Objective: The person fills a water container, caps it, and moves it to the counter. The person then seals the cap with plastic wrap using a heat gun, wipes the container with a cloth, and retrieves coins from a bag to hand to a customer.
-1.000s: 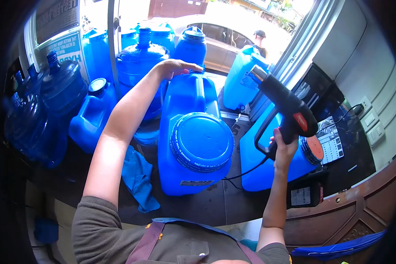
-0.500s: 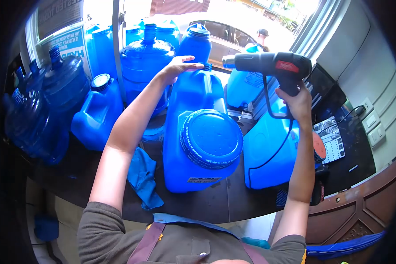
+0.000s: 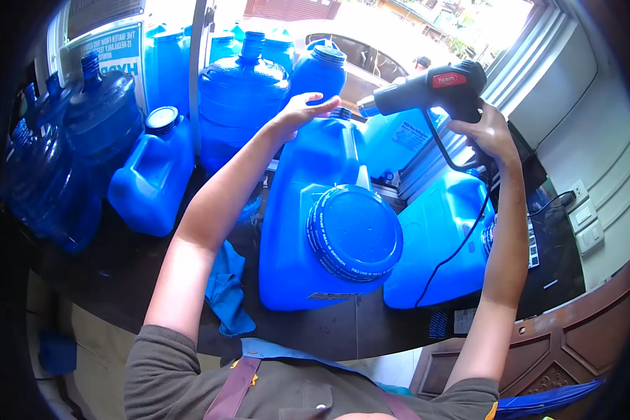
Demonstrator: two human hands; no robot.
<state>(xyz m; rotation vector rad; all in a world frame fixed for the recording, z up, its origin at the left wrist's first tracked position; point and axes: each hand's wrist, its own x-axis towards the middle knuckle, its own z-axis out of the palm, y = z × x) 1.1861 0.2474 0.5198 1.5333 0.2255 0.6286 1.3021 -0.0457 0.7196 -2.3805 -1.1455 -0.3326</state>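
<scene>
A black heat gun [image 3: 441,85] with a red label is gripped by its handle in my right hand [image 3: 493,133]. Its metal nozzle points left and slightly down at the small capped spout [image 3: 340,113] of a large blue water jug [image 3: 294,231]. Beside that spout, my left hand [image 3: 303,115] is open with its fingers stretched out; whether it touches the jug I cannot tell. A wide blue lid [image 3: 360,234] with a printed seal band round it faces me on the jug's front. The gun's cord [image 3: 462,260] hangs down over another blue jug [image 3: 427,259].
Round blue bottles [image 3: 243,98] and a smaller handled jug [image 3: 157,171] stand to the left. A blue cloth [image 3: 227,294] lies on the dark table [image 3: 140,273]. At right are wall switches [image 3: 588,227] and a plug; a car [image 3: 357,56] shows outside.
The heat gun's nozzle has dipped and moved slightly right. My left hand stays by the spout with fingers extended. The whole view has shifted a little.
</scene>
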